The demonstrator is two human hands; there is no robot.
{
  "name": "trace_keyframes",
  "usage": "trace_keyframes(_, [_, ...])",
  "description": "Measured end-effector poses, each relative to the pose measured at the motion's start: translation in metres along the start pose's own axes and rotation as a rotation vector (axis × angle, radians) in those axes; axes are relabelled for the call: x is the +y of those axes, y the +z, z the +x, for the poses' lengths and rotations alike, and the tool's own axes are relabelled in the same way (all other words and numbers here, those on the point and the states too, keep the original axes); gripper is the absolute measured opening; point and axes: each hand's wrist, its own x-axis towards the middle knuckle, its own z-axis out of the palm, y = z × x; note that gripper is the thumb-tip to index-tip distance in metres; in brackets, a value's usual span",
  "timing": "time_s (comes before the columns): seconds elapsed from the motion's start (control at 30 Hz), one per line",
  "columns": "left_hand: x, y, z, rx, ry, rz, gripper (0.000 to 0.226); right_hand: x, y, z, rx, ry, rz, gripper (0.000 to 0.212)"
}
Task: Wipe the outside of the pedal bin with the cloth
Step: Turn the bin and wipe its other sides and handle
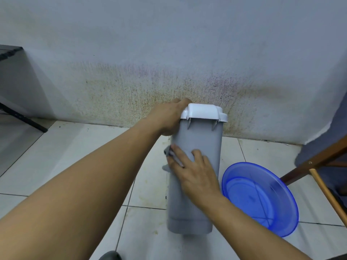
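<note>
Pedal bin (202,139): on the floor (75,156), centre, before the wall (169,53), lid (202,111) on top. Left hand (169,117): grips the bin's upper left side, beside the lid. Right hand (193,171): on the bin's near face, cloth (169,152) under its fingers (180,154), toward the left edge. Basin (244,171): on the floor, just right of the bin. Wooden frame (311,164): far right, behind the basin. Stand leg (24,119): far left, by the wall.

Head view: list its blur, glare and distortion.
Head view: soft, bluish light, no glare; the grey plastic pedal bin smears with motion blur low down, like the rim of the round blue plastic basin; the wide lens bows the grout lines of the white floor tiles.
</note>
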Motion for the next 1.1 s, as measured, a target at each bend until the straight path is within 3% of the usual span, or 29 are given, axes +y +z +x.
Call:
trace_keyframes(0.17, [-0.002, 0.002, 0.003, 0.007, -0.011, -0.006, 0.071, 0.004, -0.002, 0.016, 0.019, 0.053, 0.015, 0.059])
trace_keyframes(0.47, [0.000, 0.004, 0.004, 0.040, -0.046, 0.008, 0.066, -0.022, 0.016, -0.035, -0.084, 0.012, 0.108, 0.061])
trace_keyframes(0.63, [0.003, 0.005, 0.008, 0.046, -0.061, 0.046, 0.063, -0.006, 0.000, -0.017, 0.004, 0.174, 0.170, 0.076])
trace_keyframes(0.73, [0.002, 0.005, 0.012, 0.047, -0.050, 0.040, 0.064, 0.008, -0.010, 0.004, 0.071, 0.238, 0.167, 0.068])
trace_keyframes(1.1, [-0.003, 0.001, 0.015, 0.005, -0.092, 0.049, 0.062, -0.017, 0.014, -0.022, 0.011, 0.011, 0.093, 0.044])
